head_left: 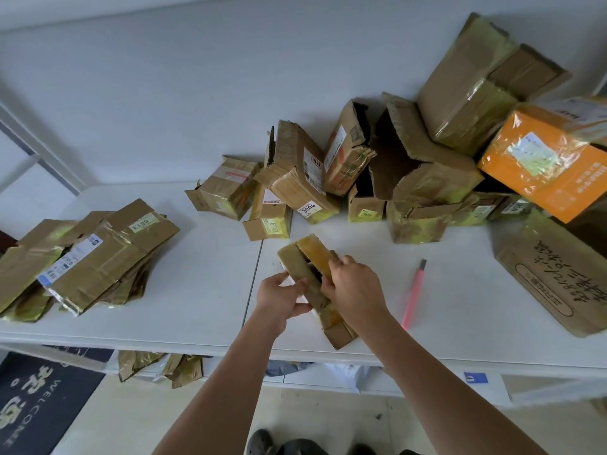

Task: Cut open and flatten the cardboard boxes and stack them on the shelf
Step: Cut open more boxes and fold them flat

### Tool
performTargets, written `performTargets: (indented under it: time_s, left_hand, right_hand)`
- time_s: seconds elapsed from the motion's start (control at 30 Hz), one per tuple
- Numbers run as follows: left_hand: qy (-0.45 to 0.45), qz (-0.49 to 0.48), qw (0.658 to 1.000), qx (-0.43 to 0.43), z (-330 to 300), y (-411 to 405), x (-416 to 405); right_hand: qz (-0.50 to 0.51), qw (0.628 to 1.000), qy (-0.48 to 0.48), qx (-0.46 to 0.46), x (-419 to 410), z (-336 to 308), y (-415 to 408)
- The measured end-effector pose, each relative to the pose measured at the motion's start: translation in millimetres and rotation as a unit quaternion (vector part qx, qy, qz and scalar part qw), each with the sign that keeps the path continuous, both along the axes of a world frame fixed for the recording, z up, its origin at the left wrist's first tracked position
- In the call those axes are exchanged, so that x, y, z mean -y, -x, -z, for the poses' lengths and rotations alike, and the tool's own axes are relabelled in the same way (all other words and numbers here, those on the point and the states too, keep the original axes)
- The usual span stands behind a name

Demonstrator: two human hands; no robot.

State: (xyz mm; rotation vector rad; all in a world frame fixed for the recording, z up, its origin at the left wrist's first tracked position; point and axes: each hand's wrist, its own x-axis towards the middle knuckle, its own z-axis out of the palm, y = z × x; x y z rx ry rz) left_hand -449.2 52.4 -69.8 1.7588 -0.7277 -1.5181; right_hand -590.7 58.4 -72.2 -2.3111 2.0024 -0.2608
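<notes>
A small taped cardboard box (308,257) lies on the white table (203,290) near its front edge, its top flaps split apart along the middle. My left hand (282,298) grips the left flap and side of this box. My right hand (356,293) grips the right flap from above. A pink utility knife (414,295) lies on the table to the right of my hands, untouched. A stack of flattened boxes (88,261) rests at the table's left end.
A heap of unflattened boxes (377,172) fills the back right of the table, with an orange box (538,165) on top and a large box (555,277) at the right edge. Cardboard scraps (157,366) lie on the shelf below. A dark welcome mat (42,408) covers the floor.
</notes>
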Motion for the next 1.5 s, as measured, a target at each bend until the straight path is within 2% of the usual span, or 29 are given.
performTargets:
  time_s: [0.33,0.57,0.67,0.8,0.93,1.03,1.1,1.2,1.3,1.5]
  left_hand:
    - [0.001,-0.012,1.000,0.017,-2,3,0]
    - [-0.007,-0.023,0.999,0.049,-6,5,-5]
    - [0.004,-0.016,0.997,0.073,-9,8,-8]
    - [0.083,0.013,0.988,0.128,-16,13,-16]
    - [0.235,0.059,0.942,0.232,-23,21,-21]
    - [0.292,0.100,0.917,0.252,-27,31,-32]
    - [0.293,0.116,0.924,0.218,-24,32,-38]
    - [0.297,0.126,0.931,0.172,-24,29,-34]
    - [0.314,0.129,0.925,0.171,-29,25,-24]
    - [0.328,0.136,0.916,0.188,-28,15,-22]
  right_hand:
    - [-0.049,0.998,-0.012,-0.026,2,-1,3]
    - [-0.062,0.998,-0.002,0.020,-2,-4,11]
    - [-0.041,0.996,0.023,0.073,-10,1,13]
    - [0.008,0.977,0.078,0.197,-21,3,18]
    - [0.033,0.937,0.133,0.322,-18,-10,17]
    - [0.064,0.937,0.131,0.318,-10,-18,19]
    - [0.080,0.940,0.120,0.308,-8,-15,22]
    - [0.032,0.931,0.116,0.345,-16,-6,25]
    - [-0.015,0.920,0.118,0.374,-23,0,24]
    - [0.038,0.916,0.137,0.375,-22,-4,19]
